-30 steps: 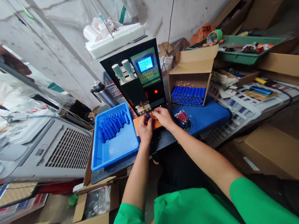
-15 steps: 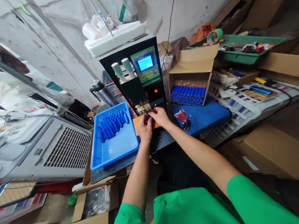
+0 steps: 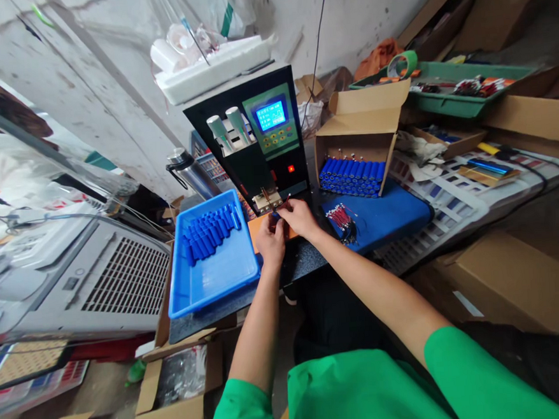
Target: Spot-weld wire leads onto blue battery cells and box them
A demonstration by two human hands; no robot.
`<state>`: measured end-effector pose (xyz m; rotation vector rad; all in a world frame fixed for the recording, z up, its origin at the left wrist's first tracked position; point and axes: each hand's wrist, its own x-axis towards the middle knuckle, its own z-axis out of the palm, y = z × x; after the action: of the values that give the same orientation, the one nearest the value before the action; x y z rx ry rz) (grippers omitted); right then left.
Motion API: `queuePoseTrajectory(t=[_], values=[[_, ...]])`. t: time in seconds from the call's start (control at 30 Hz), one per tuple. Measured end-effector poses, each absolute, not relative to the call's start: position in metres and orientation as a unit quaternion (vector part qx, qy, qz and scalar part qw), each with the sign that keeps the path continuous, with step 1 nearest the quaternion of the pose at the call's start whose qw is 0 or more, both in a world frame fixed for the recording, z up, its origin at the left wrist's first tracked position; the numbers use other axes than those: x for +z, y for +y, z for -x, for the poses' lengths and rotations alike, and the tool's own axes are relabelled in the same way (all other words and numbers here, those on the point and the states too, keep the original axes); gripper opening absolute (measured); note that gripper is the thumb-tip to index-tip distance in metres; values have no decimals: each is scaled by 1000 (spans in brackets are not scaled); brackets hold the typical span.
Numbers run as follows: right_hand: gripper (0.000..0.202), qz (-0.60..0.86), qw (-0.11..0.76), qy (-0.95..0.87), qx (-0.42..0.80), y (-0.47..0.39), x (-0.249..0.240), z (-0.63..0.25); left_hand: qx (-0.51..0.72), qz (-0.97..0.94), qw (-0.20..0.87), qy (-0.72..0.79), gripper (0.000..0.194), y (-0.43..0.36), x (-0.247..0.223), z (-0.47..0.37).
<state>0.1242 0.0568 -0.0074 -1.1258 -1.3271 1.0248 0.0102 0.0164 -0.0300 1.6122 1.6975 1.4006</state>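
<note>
A black spot welder (image 3: 247,157) with a lit blue screen stands in front of me. My left hand (image 3: 271,242) is closed on a blue cylindrical battery cell (image 3: 275,215), just under the welder's electrodes (image 3: 266,197). Most of the cell is hidden by my fingers. Close beside it, my right hand (image 3: 300,218) pinches a thin wire lead (image 3: 287,200) against the cell's end; the exact contact is too small to make out. Both hands rest over an orange plate (image 3: 260,225) at the foot of the machine.
On the left sits a blue tray (image 3: 213,291) with rows of blue cells. To the right, a cardboard box (image 3: 360,124) holds stacked cells, and a bunch of red and black wire leads (image 3: 342,222) lies on a blue surface. Behind the tray stands a metal flask (image 3: 193,173).
My hands keep nearly the same place and grip under the electrodes. The picture on the welder's screen looks slightly different.
</note>
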Motion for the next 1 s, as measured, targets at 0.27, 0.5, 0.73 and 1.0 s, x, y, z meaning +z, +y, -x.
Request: queuePoseTrajectory(t=[0.27,0.5,0.73,1.0], values=[[12,466,538,-549,438,56,-8,-125,510,-584,211,596,24,18,-35,-7],[16,462,531,-563,433,56,-12,-128,501,-579,211,608,26,19,-35,-8],[21,440,530,-588,423,41,-15,-142,512,-581,205,598,26,19,-35,-9],[26,407,481,-604,488,40,-17,-147,502,-576,204,612,18,15,-29,-13]])
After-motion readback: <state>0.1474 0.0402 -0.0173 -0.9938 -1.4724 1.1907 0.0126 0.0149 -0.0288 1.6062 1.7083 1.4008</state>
